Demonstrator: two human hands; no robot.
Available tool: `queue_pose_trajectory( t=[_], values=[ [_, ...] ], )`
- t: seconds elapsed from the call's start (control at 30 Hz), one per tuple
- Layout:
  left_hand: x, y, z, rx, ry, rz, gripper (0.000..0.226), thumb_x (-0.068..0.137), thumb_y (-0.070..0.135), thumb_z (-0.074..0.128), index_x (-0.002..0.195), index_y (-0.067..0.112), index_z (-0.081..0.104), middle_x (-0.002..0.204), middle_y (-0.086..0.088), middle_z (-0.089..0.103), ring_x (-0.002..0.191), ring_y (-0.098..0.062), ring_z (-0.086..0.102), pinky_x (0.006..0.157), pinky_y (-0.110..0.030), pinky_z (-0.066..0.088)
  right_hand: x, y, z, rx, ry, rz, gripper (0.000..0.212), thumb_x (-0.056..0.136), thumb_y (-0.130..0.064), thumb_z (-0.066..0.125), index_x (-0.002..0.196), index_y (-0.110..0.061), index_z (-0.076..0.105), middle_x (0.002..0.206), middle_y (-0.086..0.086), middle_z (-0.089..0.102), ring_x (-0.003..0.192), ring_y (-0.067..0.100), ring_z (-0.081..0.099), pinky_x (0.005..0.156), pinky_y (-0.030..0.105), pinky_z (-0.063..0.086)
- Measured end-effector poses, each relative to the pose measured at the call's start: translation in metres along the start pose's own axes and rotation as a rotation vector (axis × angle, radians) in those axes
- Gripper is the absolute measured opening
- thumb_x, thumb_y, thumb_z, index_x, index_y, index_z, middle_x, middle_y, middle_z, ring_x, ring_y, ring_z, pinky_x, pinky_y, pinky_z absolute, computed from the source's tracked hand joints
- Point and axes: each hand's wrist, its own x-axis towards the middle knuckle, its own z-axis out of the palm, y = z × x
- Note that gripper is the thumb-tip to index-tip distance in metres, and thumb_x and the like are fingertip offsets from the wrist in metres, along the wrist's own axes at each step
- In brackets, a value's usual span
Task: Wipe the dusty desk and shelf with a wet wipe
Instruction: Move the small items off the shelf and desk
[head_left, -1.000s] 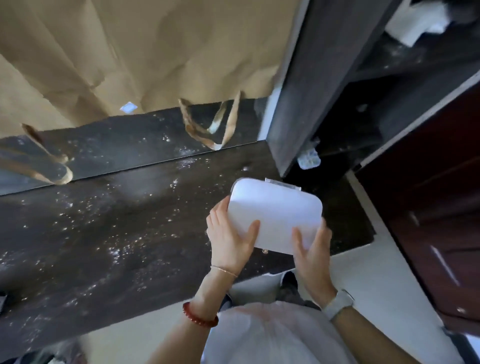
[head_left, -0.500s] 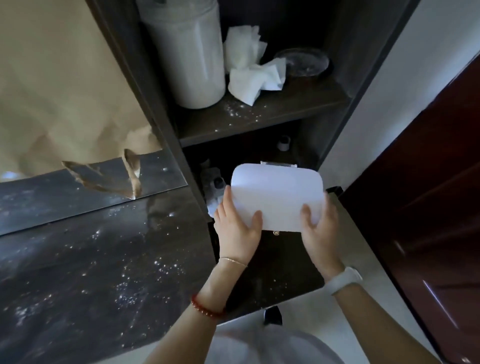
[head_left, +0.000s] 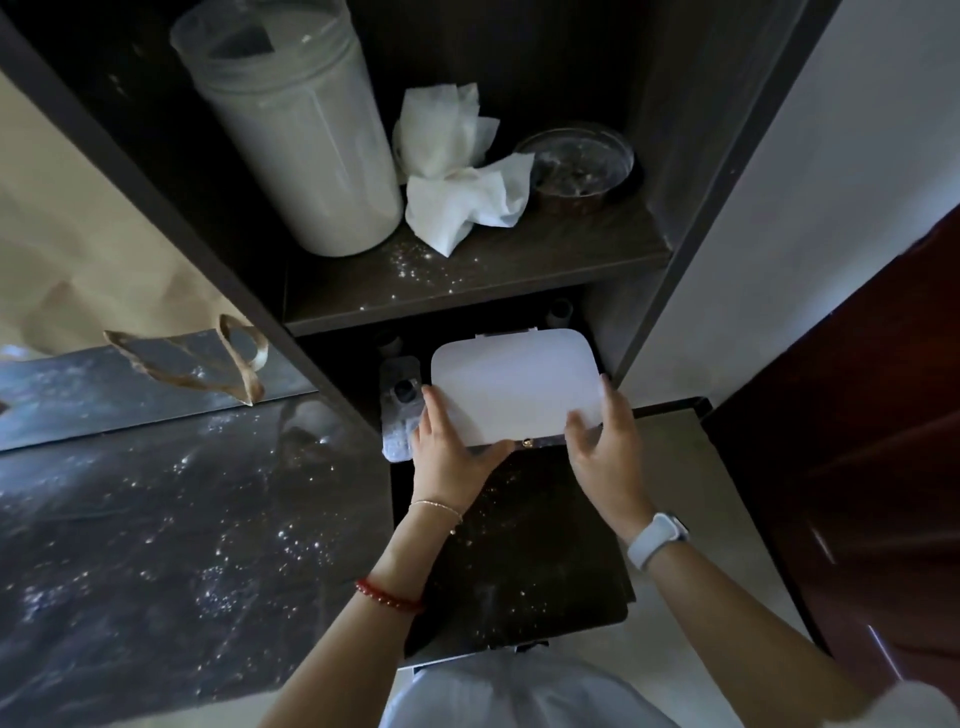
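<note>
A white wet-wipe box (head_left: 511, 387) with rounded corners is held at the mouth of the lower shelf opening. My left hand (head_left: 449, 447) grips its near left corner, and my right hand (head_left: 602, 441) holds its near right corner. The dark desk (head_left: 182, 535) at the left is speckled with white dust. Dust also lies on the upper shelf board (head_left: 467, 275) and on the dark surface (head_left: 519, 561) under my wrists. Two crumpled white wipes (head_left: 457, 171) lie on the upper shelf.
A tall translucent canister (head_left: 296, 135) stands on the upper shelf, left of the wipes, and a round glass dish (head_left: 576, 166) sits to their right. A small plastic packet (head_left: 400, 410) lies left of the box. A brown paper bag (head_left: 78, 249) stands behind the desk. A dark red door (head_left: 857, 467) is at the right.
The view has swung from the desk to the shelf unit. Both hands have carried the box forward toward the lower shelf opening.
</note>
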Motion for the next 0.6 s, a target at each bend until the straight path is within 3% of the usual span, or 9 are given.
queue_pose_trajectory(
  t=[0.13, 0.23, 0.37, 0.47, 0.6],
  values=[
    [-0.003, -0.002, 0.007, 0.006, 0.089, -0.02, 0.101, 0.067, 0.034, 0.078, 0.142, 0.007, 0.016, 0.138, -0.017, 0.029, 0.13, -0.032, 0.025, 0.108, -0.046, 0.029, -0.006, 0.01, 0.004, -0.018, 0.087, -0.164, 0.052, 0.086, -0.031, 0.052, 0.125, 0.003, 0.044, 0.123, 0.019, 0.038, 0.111, 0.013, 0.041, 0.091, 0.012, 0.037],
    [-0.008, -0.002, 0.013, 0.06, 0.202, 0.035, 0.081, 0.067, 0.032, 0.078, 0.133, 0.007, 0.038, 0.131, -0.019, 0.035, 0.122, -0.035, 0.033, 0.102, -0.045, 0.036, -0.005, 0.018, 0.005, -0.093, 0.099, -0.267, 0.042, 0.087, -0.03, 0.051, 0.118, -0.001, 0.053, 0.119, 0.008, 0.036, 0.11, 0.022, 0.043, 0.097, 0.014, 0.034],
    [-0.009, -0.003, 0.017, 0.319, 0.362, 0.2, 0.048, 0.071, 0.044, 0.065, 0.109, 0.013, 0.062, 0.118, -0.014, 0.056, 0.109, -0.034, 0.042, 0.083, -0.049, 0.045, -0.003, 0.018, 0.005, -0.265, -0.021, -0.538, 0.027, 0.089, -0.014, 0.051, 0.113, -0.006, 0.058, 0.117, 0.009, 0.045, 0.113, 0.026, 0.043, 0.097, 0.035, 0.043],
    [-0.008, -0.008, 0.016, 0.477, 0.396, 0.327, 0.04, 0.077, 0.044, 0.047, 0.099, 0.018, 0.066, 0.108, -0.005, 0.064, 0.108, -0.023, 0.04, 0.077, -0.043, 0.046, 0.006, 0.02, 0.004, -0.362, -0.114, -0.621, 0.04, 0.079, 0.005, 0.054, 0.116, -0.008, 0.058, 0.119, 0.016, 0.055, 0.119, 0.029, 0.042, 0.101, 0.041, 0.041],
    [-0.002, -0.013, 0.012, 0.529, 0.364, 0.373, 0.033, 0.081, 0.038, 0.045, 0.094, 0.017, 0.067, 0.102, -0.004, 0.066, 0.099, -0.024, 0.055, 0.074, -0.041, 0.045, 0.025, 0.018, 0.002, -0.423, -0.189, -0.619, 0.051, 0.075, 0.014, 0.05, 0.12, -0.009, 0.056, 0.124, 0.017, 0.054, 0.122, 0.032, 0.044, 0.1, 0.043, 0.043]
  ],
)
